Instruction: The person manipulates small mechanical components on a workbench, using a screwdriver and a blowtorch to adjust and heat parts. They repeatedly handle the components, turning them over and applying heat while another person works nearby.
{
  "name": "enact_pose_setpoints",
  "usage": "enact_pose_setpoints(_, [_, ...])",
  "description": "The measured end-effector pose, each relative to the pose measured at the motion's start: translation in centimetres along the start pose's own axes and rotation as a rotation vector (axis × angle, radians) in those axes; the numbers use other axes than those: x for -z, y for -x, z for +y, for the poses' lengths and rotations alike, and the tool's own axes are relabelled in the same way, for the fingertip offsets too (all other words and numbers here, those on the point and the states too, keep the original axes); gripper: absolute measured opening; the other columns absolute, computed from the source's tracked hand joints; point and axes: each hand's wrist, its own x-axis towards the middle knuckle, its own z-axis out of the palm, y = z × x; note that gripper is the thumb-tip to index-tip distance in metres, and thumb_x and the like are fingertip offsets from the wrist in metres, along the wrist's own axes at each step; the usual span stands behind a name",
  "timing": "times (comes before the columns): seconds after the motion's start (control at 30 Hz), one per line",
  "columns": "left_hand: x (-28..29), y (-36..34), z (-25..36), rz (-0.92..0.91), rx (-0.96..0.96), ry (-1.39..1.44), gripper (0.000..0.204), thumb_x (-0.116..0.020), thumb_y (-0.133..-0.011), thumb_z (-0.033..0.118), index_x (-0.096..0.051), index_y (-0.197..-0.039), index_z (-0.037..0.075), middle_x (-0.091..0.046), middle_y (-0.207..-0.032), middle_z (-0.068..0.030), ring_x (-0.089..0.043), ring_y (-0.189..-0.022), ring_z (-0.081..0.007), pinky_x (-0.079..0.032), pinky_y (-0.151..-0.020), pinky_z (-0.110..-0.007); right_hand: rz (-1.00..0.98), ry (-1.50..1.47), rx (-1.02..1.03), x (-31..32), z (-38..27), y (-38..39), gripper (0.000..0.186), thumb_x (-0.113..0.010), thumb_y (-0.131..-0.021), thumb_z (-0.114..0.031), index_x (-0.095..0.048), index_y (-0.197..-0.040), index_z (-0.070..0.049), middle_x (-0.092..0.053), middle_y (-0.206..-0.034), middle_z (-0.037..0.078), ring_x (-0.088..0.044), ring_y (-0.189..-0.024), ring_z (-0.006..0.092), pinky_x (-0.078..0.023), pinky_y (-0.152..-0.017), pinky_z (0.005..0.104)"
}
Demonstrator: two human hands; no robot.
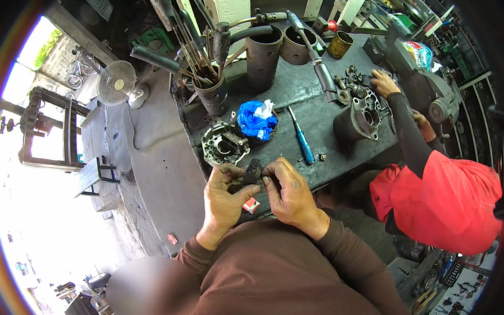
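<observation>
Fingers [246, 195] of the left hand [221, 206] and the right hand [292, 196] are clamped on one small, dark, blocky part [253, 172], which I see held up by the table's [324, 126] near edge. Its long axis slants, upper end away from the body and slightly right; I cannot tell its front. Beyond it I count one round, hollowed metal casting [225, 144], one crumpled blue plastic bundle [253, 123] and one smooth, blue-handled screwdriver [303, 142], tip pointing away.
</observation>
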Motion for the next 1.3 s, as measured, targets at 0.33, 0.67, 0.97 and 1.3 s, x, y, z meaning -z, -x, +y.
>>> enact_pose_setpoints(0.33, [1.6, -0.9, -0.5, -0.004, 0.436, 0.4, 0.028, -0.076, -0.097, 0.005, -0.061, -0.121, 0.003, -0.071, -0.097, -0.0039, -0.065, -0.068, -0.0095, -0.055, -0.059, -0.023, -0.096, -0.131, -0.267, 1.5, 0.1, -0.5, 0.007, -0.068, -0.096, -0.002, -0.066, -0.1, 0.003, -0.066, -0.092, 0.015, -0.067, -0.084, 0.0294, -0.052, -0.076, 0.0377])
enact_pose_setpoints(0.67, [1.4, -0.8, -1.0, 0.073, 0.439, 0.377, 0.026, -0.075, -0.098, 0.004, -0.06, -0.12, 0.006, -0.07, -0.094, -0.005, -0.064, -0.065, -0.0086, -0.054, -0.056, -0.021, -0.053, 0.014, -0.029, 1.2, 0.0, -0.3, 0.007, -0.068, -0.092, 0.001, -0.066, -0.098, -0.001, -0.063, -0.09, 0.014, -0.065, -0.077, 0.0338, -0.052, -0.068, 0.0407])
enact_pose_setpoints(0.97, [1.7, -0.6, -0.7, 0.097, 0.346, 0.254, 0.029, -0.076, -0.097, 0.004, -0.058, -0.119, 0.008, -0.067, -0.089, -0.0027, -0.062, -0.063, -0.0088, -0.051, -0.054, -0.022, -0.129, 0.044, 0.056, 0.9, 0.1, -0.3, 0.01, -0.069, -0.091, 0.003, -0.064, -0.098, -0.002, -0.061, -0.09, 0.015, -0.065, -0.079, 0.036, -0.052, -0.069, 0.0418])
enact_pose_setpoints(1.3, [3.0, -1.2, -1.2, -0.022, 0.511, 0.494, 0.018, -0.067, -0.104, 0.007, -0.059, -0.119, 0.01, -0.061, -0.093, 0.0, -0.053, -0.065, -0.007, -0.044, -0.055, -0.021, -0.055, 0.003, -0.014, 1.0, 0.7, -0.8, 0.018, -0.072, -0.093, 0.0, -0.066, -0.109, 0.0, -0.064, -0.098, 0.014, -0.065, -0.081, 0.0278, -0.053, -0.07, 0.0365])
